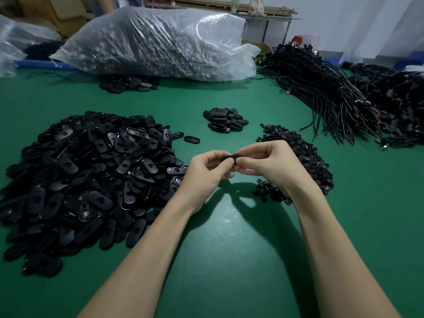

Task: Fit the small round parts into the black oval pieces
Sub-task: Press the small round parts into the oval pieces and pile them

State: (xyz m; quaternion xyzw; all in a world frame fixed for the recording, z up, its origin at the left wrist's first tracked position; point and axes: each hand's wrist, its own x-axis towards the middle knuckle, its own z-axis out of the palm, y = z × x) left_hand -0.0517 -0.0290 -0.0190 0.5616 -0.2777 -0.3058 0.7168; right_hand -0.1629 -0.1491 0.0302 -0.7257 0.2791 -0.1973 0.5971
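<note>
Both forearms reach over the green bench point(224, 226), left hand point(206, 172) and right hand point(267, 165) pinching one black oval piece point(231, 156) between them; steady it, then press the round part squarely.

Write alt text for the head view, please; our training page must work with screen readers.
Two bare hands, left hand and right hand, pinch one black oval piece between them above a green table. A large heap of oval pieces lies left, small round parts right, a clear plastic sack behind.
</note>
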